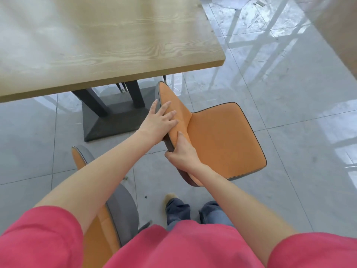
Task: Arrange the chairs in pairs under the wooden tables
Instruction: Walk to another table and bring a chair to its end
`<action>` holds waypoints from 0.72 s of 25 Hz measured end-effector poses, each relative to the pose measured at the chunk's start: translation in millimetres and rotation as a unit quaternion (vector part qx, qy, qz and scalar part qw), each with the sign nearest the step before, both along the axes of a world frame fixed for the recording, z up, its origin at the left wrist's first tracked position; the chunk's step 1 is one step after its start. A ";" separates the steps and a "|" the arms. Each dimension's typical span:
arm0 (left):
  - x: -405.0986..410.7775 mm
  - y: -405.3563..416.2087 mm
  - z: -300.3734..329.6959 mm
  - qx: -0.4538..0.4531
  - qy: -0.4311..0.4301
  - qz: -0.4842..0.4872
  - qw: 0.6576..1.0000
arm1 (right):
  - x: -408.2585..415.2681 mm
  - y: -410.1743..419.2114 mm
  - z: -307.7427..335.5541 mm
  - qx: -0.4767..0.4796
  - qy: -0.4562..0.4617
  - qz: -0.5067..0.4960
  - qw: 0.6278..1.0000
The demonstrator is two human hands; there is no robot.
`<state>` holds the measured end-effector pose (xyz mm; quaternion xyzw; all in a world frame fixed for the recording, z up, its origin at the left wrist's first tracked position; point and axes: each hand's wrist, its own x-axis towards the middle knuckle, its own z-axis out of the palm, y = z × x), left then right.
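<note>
Second chair near; table base beside held chair

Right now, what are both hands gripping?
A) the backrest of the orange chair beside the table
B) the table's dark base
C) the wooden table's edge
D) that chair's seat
A: the left hand and right hand both clasp the orange chair's backrest.

One head-worn view looks steeply down, close over the table edge and floor.
</note>
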<state>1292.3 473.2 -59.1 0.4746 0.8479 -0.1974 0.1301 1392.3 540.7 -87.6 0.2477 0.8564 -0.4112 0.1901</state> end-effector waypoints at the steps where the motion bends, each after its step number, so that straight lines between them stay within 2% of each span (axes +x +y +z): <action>1: 2.2 0.2 0.9 0.000 0.001 0.003 1.000 | 0.9 0.9 0.6 0.003 0.001 0.001 1.000; 11: 81.0 -27.8 0.6 -0.003 0.002 0.088 0.996 | 66.1 -6.5 6.9 0.018 0.004 0.120 0.993; 18: 192.6 -44.7 -1.4 0.019 0.003 0.179 0.984 | 158.1 -0.9 7.1 0.027 0.017 0.227 0.973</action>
